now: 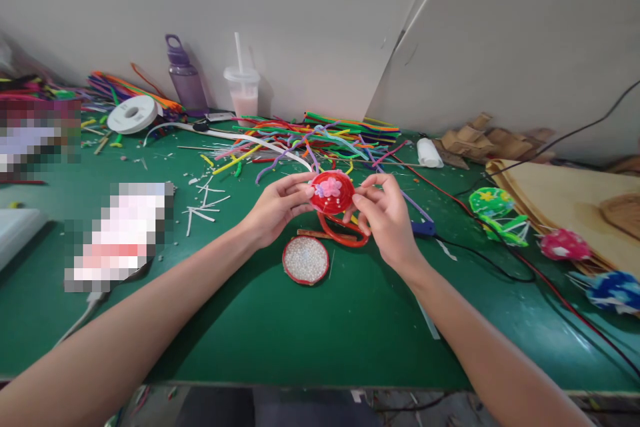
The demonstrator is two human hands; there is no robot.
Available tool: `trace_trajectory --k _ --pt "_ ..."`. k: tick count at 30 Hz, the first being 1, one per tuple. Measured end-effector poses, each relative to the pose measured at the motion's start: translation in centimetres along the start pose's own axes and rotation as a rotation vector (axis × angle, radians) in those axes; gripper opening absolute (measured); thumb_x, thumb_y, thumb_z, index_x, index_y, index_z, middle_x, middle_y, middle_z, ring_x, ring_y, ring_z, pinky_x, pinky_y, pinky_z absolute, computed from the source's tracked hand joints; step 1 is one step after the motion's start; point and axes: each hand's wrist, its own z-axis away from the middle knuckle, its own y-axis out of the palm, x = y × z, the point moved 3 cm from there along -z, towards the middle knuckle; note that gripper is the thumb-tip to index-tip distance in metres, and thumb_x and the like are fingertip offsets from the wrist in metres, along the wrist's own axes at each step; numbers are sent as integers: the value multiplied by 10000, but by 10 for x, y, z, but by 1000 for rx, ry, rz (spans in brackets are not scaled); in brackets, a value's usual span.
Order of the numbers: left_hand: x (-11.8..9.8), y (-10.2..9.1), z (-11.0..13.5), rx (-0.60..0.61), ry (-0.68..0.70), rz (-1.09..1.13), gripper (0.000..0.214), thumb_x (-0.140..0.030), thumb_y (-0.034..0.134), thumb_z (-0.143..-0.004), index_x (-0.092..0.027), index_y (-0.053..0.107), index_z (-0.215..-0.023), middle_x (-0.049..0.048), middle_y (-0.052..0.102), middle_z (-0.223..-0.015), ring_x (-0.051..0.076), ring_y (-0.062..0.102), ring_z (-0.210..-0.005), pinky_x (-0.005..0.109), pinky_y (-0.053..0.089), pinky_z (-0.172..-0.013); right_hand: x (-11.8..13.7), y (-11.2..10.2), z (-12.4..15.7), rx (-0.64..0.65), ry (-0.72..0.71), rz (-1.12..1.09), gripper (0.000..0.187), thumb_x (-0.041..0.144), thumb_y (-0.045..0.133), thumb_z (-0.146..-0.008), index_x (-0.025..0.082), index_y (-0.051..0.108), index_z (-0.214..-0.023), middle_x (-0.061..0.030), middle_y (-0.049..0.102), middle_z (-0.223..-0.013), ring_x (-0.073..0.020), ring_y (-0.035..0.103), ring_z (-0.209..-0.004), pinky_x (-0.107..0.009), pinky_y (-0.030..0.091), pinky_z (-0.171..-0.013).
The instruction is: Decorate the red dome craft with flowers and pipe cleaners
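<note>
Above the table, my left hand (280, 208) pinches a red round pipe-cleaner ornament (324, 203) by its left edge. Pink and lilac flowers and a few small white beads show on its face. At its right edge are the bent fingers of my right hand (383, 217), thumb and forefinger closed against the rim; whether a small bead is between them I cannot make out. Below lies a shallow red-rimmed dish of white beads (306, 260). Red-handled scissors (353, 240) lie partly hidden under the ornament, beside a thin brown stick (315, 235).
Loose pipe cleaners (280, 140) are heaped behind my hands. A ribbon spool (133, 113), purple bottle (187, 80) and lidded drink cup (243, 93) stand at the back. Left lies a blurred phone (120, 233) on a cable. Right are a blue glue gun (423, 228), cords and colourful ornaments (565, 244).
</note>
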Motion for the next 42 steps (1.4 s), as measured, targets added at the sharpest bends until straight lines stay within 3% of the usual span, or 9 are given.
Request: trace_trajectory --k 10,17,29,42 --pt "-3 2 1 -17 2 27 306 -171 708 -726 -159 679 -1030 52 687 -959 128 622 -826 258 498 -749 -1 3 -2 60 78 -165 333 218 666 -726 244 392 -914 70 561 -685 -103 608 -529 -154 329 -330" --pt "-5 4 2 4 -30 17 309 -210 700 -750 -157 667 -1053 53 690 -909 108 626 -762 244 503 -731 -3 0 -5 -17 55 -244 332 185 676 -704 235 405 -888 79 559 -679 -96 611 -535 -164 365 -368" --pt "-5 7 4 15 -11 -75 370 -159 753 -652 -167 673 -1013 13 669 -834 101 614 -741 229 495 -703 -7 -1 -5 -47 60 -174 319 200 651 -715 238 398 -905 60 586 -695 -97 597 -527 -174 360 -366" --pt "-6 12 5 64 49 -167 411 -162 759 -629 -156 645 -1024 44 687 -942 131 607 -813 246 478 -708 -3 3 -1 -48 27 -62 288 220 624 -750 245 383 -905 54 559 -695 -100 590 -527 -186 356 -358"
